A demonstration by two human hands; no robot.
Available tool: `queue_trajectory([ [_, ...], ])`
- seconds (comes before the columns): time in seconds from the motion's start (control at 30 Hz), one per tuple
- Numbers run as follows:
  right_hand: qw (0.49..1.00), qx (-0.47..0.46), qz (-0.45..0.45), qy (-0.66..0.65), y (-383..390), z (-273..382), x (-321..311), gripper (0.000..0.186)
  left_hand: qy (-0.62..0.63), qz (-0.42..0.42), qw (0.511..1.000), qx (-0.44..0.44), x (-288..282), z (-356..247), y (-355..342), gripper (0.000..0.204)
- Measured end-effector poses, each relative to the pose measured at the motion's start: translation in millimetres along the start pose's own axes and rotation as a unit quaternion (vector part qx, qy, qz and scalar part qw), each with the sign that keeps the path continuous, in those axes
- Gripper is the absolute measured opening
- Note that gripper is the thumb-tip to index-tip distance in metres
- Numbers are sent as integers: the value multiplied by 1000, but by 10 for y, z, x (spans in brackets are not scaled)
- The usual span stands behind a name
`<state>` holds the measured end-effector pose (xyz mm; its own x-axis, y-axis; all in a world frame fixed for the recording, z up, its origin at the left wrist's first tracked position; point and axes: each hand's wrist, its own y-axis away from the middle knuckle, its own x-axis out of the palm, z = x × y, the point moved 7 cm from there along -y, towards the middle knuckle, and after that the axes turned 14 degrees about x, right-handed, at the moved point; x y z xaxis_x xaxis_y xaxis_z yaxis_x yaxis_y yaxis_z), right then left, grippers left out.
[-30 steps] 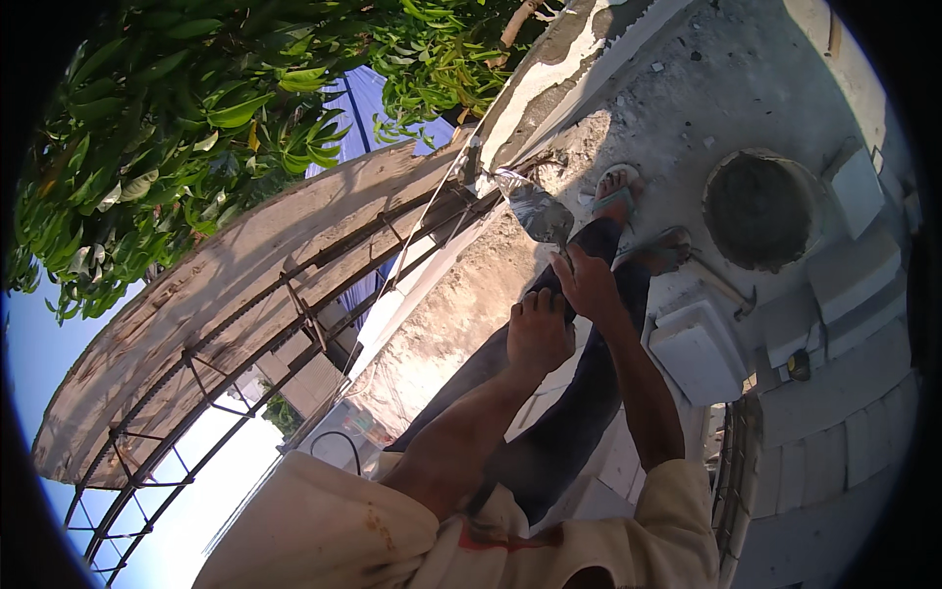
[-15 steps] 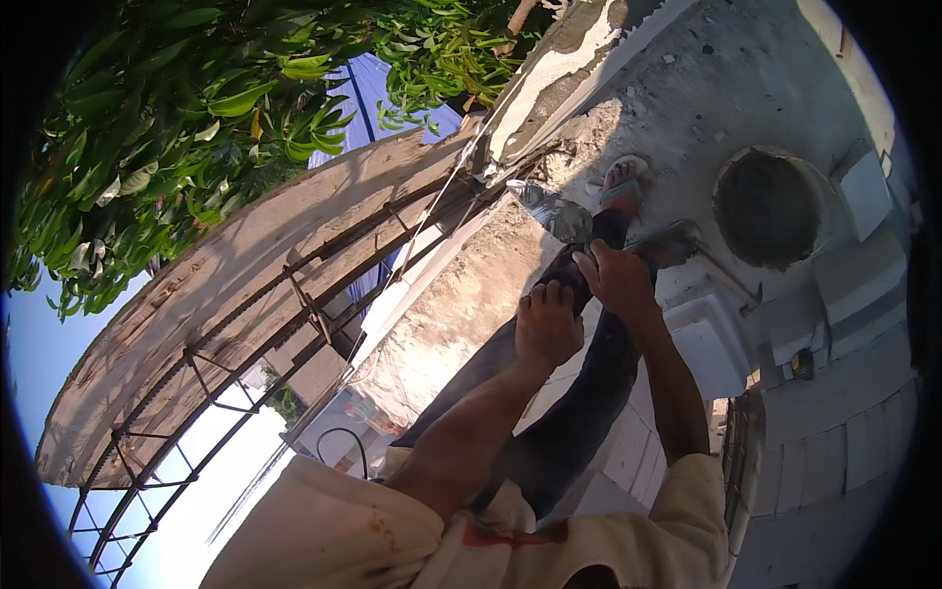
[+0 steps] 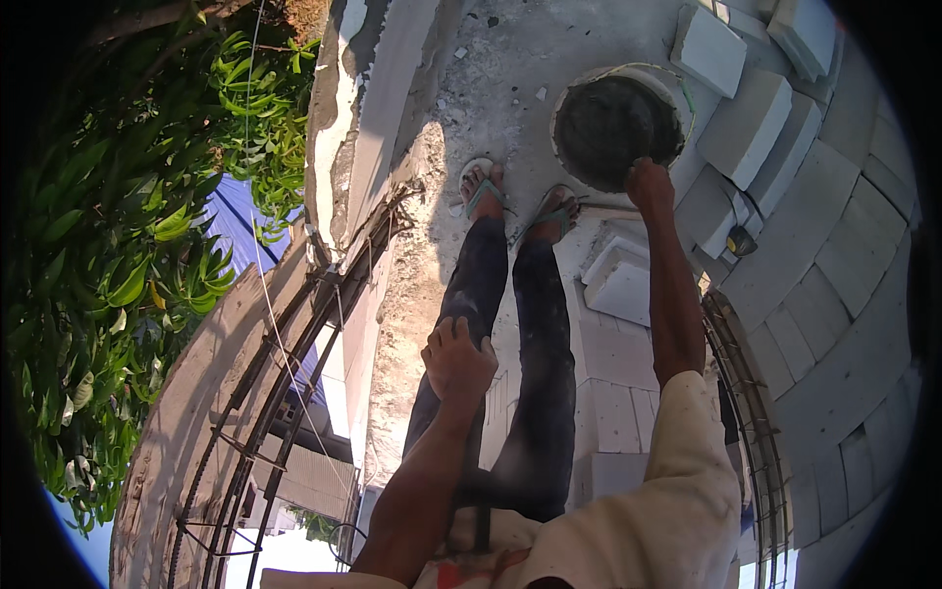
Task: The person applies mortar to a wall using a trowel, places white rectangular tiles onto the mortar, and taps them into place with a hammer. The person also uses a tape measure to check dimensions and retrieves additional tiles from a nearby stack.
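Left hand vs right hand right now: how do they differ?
Place: the left hand rests on the left trouser leg; the right hand is at the near side of the bucket of dark grey mix.
Fingers: the left hand's spread over the cloth; the right hand's look curled in, any held tool hard to make out.
Reach: the right hand is farther out than the left hand.
Shared: both bare.
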<state>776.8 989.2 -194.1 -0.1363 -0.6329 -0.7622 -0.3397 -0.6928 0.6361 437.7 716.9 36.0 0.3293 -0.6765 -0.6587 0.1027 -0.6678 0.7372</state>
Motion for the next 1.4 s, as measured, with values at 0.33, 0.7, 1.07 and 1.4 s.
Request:
queue_trajectory([
  [0.33, 886, -167, 252, -352, 1524, 406, 152, 31, 2, 18, 1000, -22, -13, 78, 32, 60],
  [0.7, 810, -548, 7, -208, 3012, 2406, 142, 44, 29, 5, 999, -20, -107, 102, 39, 55],
  [1.07, 967, -141, 44, -207, 1699, 344, -46, 27, 27, -6, 999, -39, -8, 114, 51, 59],
  [1.4, 1000, 4, -26, 2, -69, -52, -96, 32, -12, -25, 1000, -1, -145, -116, -50, 55],
])
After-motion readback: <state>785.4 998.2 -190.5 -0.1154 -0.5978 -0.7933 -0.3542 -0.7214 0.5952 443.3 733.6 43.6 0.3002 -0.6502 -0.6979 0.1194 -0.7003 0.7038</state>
